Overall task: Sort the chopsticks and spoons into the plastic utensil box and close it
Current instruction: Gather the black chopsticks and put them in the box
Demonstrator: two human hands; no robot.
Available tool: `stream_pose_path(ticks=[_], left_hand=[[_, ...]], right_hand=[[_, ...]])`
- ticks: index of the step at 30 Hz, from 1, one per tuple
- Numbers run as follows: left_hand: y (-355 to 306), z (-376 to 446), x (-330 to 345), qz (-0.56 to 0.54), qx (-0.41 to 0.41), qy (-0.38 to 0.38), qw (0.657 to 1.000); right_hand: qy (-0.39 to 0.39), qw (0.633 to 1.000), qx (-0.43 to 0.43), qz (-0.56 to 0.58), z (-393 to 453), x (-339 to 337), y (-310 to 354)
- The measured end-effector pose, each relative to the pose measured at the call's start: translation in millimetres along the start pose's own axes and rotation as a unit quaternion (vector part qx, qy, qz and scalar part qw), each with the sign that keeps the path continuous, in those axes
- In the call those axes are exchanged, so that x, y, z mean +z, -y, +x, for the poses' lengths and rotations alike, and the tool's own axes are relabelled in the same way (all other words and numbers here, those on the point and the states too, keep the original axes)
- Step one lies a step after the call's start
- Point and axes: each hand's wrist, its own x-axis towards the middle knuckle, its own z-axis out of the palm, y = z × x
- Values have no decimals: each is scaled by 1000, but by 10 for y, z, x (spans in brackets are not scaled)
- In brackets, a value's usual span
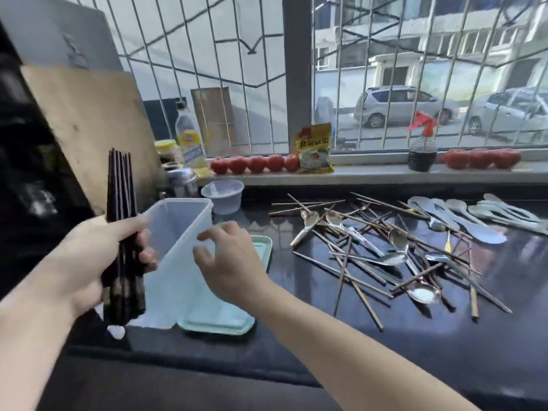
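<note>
While dark chopsticks (123, 232) are gripped upright by the left hand (89, 262) | right hand (231, 259) held loosely open beside the utensil box (181, 232)

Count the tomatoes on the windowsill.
8 visible. Five sit in a row left of the yellow packet; three sit right of the spray bottle. Others may be hidden behind the packet or bottle.
</note>
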Motion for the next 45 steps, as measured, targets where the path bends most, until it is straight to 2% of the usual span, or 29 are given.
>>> stream_pose_path(ticks=[3, 6, 8, 10, 20, 23, 26, 28, 30, 33, 37, 41, 43, 45], left_hand=[[-20, 62, -557, 35, -68, -29, 997], [6, 190, -867, 43, -126, -23, 991], [29, 287, -917, 28, -133, -12, 991], [27, 335, -852, 7, -124, 10, 992], [26, 531, -293, -34, -139, 109, 984], [99, 604, -110, -39, -118, 121, 985], [149, 679, 139, -54, -55, 123, 989], [178, 704, 254, -43, 10, 126, 991], [206, 698, 300, -34, 54, 137, 988], [222, 683, 280, -48, 65, 165, 983], [223, 706, 223, 6, 76, 196, 978], [220, 715, 237, 47, 75, 199, 976], [223, 713, 255, 56, 67, 197, 977], [243, 685, 297, 90, 83, 164, 979]], right_hand=[[42, 985, -134, -100, 117, 361, 369], [161, 942, -183, -230, 301, 557, 448], [167, 920, -218, -279, 397, 575, 411], [144, 914, -260, -275, 462, 549, 344], [180, 899, -330, -224, 137, -207, -80], [159, 940, -263, -150, 91, -345, -115], [14, 982, -121, -142, 318, -281, -25], [-27, 998, 53, -1, 598, -268, 86], [1, 967, 168, 193, 840, -214, 176], [5, 937, 164, 308, 983, -38, 246], [-29, 921, 124, 369, 956, 100, 167], [-54, 927, 124, 351, 981, 80, 116], [-80, 938, 135, 309, 993, 132, 126], [-121, 953, 132, 243, 1017, 178, 130]])
